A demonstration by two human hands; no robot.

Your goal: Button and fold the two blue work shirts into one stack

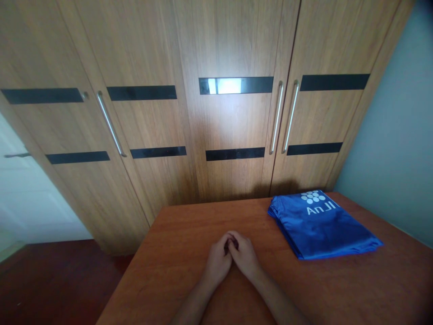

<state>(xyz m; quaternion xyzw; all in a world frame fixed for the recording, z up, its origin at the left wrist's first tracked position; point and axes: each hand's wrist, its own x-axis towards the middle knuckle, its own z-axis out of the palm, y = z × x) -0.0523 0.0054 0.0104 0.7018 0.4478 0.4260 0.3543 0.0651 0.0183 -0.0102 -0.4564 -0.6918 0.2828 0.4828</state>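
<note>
My left hand (217, 260) and my right hand (244, 255) rest together on the brown wooden table (176, 253), near its middle. Their fingers are curled and pressed against each other, and nothing shows inside them. A folded stack of shiny blue fabric (323, 225) with a white logo and letters lies on the table to the right of my right hand, about a hand's width away. Neither hand touches it.
A tall wooden wardrobe (216, 113) with long metal handles (277, 117) and black strips stands just behind the table. A pale wall (399, 135) runs along the right. A dark red floor (50, 280) and a white door (20, 180) lie to the left.
</note>
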